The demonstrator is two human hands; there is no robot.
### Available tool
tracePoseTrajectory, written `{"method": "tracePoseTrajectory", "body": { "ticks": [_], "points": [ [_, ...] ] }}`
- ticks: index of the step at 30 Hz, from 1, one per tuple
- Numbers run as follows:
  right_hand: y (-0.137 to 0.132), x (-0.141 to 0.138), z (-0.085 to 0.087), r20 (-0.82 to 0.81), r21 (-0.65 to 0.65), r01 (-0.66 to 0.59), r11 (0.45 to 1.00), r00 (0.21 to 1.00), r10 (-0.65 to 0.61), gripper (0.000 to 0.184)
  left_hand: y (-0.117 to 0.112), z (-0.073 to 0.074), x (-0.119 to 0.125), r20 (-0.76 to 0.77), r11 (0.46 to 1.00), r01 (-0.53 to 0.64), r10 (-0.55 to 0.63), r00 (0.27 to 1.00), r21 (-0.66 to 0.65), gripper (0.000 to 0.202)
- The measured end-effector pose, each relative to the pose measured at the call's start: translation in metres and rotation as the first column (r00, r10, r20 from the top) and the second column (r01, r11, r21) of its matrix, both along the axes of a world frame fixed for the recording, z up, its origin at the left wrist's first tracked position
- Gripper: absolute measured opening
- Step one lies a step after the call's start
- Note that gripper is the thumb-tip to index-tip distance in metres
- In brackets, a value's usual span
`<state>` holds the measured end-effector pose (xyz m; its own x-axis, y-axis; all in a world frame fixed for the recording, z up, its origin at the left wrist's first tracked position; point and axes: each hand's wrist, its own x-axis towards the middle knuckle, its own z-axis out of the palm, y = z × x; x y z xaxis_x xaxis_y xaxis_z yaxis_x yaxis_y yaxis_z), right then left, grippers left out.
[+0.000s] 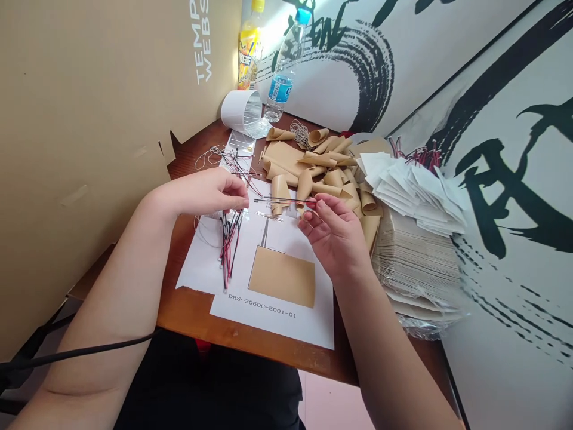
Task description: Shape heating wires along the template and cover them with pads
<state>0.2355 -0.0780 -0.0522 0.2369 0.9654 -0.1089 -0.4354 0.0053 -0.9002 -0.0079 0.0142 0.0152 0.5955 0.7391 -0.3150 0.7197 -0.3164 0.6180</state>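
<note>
My right hand (pixel 335 233) pinches one end of a thin red-and-black wire lead (pixel 286 200), which reaches left across the gap between my hands. The lead's dark tip stops just short of my left fingertips. My left hand (pixel 221 194) is closed with thumb and fingers pressed together; whatever may be in that pinch is hidden. Below it lies a bunch of red-and-black wire leads (pixel 229 245) with small white connectors. A tan paper rectangle (pixel 283 276) rests on a white printed sheet (pixel 308 328) under my hands.
Curled tan papers (pixel 331 158) are heaped behind my right hand. To the right stand a stack of thin sheets (pixel 416 266) and white packets (pixel 412 188) with wires. A label roll (pixel 242 110), clear bottle (pixel 286 71) and yellow bottle (pixel 248 54) are at the back. Cardboard (pixel 102 119) borders the left.
</note>
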Motion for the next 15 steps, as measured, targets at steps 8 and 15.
{"method": "tracePoseTrajectory", "body": {
  "ticks": [8,15],
  "points": [
    [-0.0021,-0.0058,0.0043,0.01,-0.02,-0.196,0.98,0.981,0.196,0.036,-0.0006,0.0005,0.0003,0.119,0.986,-0.107,0.092,0.989,0.127,0.025],
    [-0.0052,-0.0089,0.0015,0.078,-0.04,-0.328,0.944,0.941,0.33,0.031,-0.0031,-0.0013,-0.0001,0.435,0.961,-0.234,0.15,0.888,0.145,0.022]
  ]
}}
